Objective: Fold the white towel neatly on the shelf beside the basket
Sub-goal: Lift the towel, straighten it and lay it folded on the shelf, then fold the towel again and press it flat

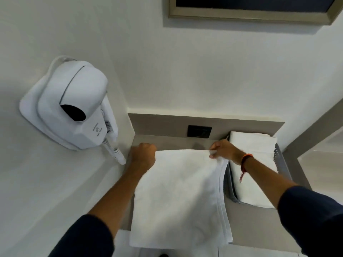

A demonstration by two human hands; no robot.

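Currently: white towel (180, 197) on shelf (259, 219), overhanging front edge; left hand (143, 154) and right hand (221, 150) pinch its far corners; basket (283, 164) at right.

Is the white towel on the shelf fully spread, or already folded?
Folded: the white towel shows stacked layered edges along its right side, and its near end overhangs the shelf.
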